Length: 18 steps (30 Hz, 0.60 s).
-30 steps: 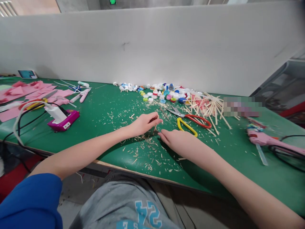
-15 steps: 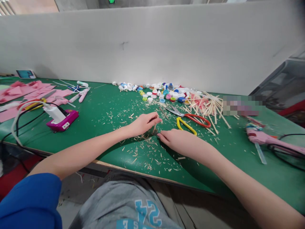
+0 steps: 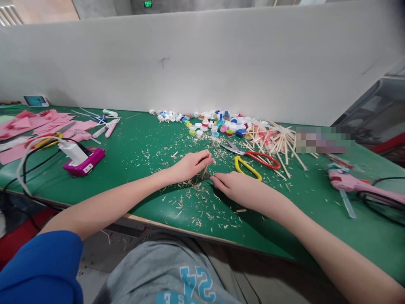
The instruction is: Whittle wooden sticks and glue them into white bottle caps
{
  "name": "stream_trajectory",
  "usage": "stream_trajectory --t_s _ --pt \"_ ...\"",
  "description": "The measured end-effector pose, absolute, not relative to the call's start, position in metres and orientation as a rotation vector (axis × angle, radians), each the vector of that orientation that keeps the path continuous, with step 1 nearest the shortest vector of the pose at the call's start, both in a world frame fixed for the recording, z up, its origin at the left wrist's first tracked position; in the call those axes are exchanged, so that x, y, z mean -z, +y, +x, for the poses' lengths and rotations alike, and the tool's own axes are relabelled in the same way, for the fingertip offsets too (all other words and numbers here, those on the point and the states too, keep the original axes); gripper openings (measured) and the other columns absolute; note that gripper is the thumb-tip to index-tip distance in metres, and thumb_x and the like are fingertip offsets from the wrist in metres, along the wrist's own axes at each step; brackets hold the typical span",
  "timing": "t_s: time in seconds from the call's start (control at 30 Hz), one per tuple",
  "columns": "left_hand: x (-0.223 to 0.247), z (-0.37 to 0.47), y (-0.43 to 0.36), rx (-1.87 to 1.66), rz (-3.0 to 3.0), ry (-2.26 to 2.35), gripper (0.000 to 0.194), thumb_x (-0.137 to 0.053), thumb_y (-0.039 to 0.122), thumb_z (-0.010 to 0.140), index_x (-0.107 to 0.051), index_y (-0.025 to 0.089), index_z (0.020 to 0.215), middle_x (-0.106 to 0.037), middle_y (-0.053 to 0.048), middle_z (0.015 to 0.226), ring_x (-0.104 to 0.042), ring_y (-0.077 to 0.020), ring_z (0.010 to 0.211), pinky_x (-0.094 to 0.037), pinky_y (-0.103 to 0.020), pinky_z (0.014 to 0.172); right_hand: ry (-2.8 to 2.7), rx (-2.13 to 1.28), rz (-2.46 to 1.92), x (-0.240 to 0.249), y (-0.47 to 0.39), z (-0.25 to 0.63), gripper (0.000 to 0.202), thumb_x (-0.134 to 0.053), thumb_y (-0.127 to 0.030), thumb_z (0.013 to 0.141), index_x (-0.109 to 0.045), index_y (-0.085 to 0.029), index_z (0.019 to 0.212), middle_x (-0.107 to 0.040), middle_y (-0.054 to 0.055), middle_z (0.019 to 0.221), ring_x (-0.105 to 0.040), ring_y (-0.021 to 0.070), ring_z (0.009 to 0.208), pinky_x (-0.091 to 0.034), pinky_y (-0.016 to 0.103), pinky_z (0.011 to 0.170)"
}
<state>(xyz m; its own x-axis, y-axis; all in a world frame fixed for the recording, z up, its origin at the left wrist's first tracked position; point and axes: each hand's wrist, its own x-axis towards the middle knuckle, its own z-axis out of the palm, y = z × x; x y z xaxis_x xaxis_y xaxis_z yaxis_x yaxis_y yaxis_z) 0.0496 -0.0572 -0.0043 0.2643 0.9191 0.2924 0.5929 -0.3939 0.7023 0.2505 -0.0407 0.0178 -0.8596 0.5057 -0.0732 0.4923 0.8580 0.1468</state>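
In the head view, my left hand (image 3: 192, 164) pinches a short wooden stick (image 3: 204, 172) that stands nearly upright over the table. My right hand (image 3: 229, 183) is closed just to its right, on a thin dark blade (image 3: 206, 176) whose tip meets the lower part of the stick; most of the blade is hidden. Wood shavings (image 3: 198, 198) lie scattered under and around both hands. Beyond my right hand rest scissors (image 3: 262, 158) with one red and one yellow handle, their blades apart.
Bottle caps (image 3: 218, 122) and wooden sticks (image 3: 284, 141) are heaped by the partition (image 3: 202, 63). At right lies a pink glue gun (image 3: 344, 182). At left are a magenta power strip (image 3: 90, 162) with cables and pink sheets (image 3: 41, 122). The green table (image 3: 126, 147) ends near my lap.
Both hands keep almost the same place and grip. The blade and my right hand have shifted very slightly, and the view has moved a little.
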Motion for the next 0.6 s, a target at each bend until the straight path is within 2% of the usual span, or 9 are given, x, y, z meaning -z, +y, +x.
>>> stream_trajectory --t_s 0.2,0.3,0.47,0.6 --pt "0.004 0.049 -0.057 -0.976 2.059 1.395 0.033 -0.041 0.047 0.095 -0.041 0.020 0.075 -0.044 0.006 0.060 -0.040 -0.0091 0.057 -0.032 -0.025 0.059 2.797 -0.290 0.838 -0.019 -0.053 0.243 0.035 -0.025 -0.021 0.100 -0.058 -0.014 0.109 -0.066 0.013 0.090 -0.063 0.0207 0.073 -0.026 0.031 0.052" --pt "0.004 0.049 -0.057 -0.987 2.050 1.411 0.034 -0.042 0.045 0.095 -0.040 0.020 0.074 -0.043 0.006 0.060 -0.039 -0.0090 0.056 -0.031 -0.025 0.059 2.755 -0.304 0.916 -0.020 -0.057 0.239 0.040 -0.020 -0.024 0.101 -0.057 -0.011 0.109 -0.065 0.014 0.083 -0.065 0.0236 0.074 -0.028 0.031 0.051" --pt "0.003 0.049 -0.056 -0.987 2.050 1.415 0.033 -0.043 0.044 0.095 -0.039 0.020 0.073 -0.041 0.006 0.060 -0.038 -0.0088 0.056 -0.031 -0.025 0.060 2.756 -0.241 0.857 -0.026 -0.055 0.239 0.034 -0.027 -0.019 0.099 -0.059 -0.014 0.109 -0.066 0.013 0.091 -0.064 0.0200 0.077 -0.032 0.029 0.055" --pt "0.003 0.049 -0.056 -0.983 2.056 1.407 0.032 -0.043 0.044 0.095 -0.039 0.020 0.074 -0.041 0.006 0.060 -0.038 -0.0087 0.057 -0.031 -0.024 0.059 2.777 -0.174 0.839 -0.029 -0.051 0.241 0.035 -0.026 -0.022 0.100 -0.060 -0.015 0.103 -0.064 0.009 0.085 -0.061 0.0178 0.072 -0.031 0.030 0.056"
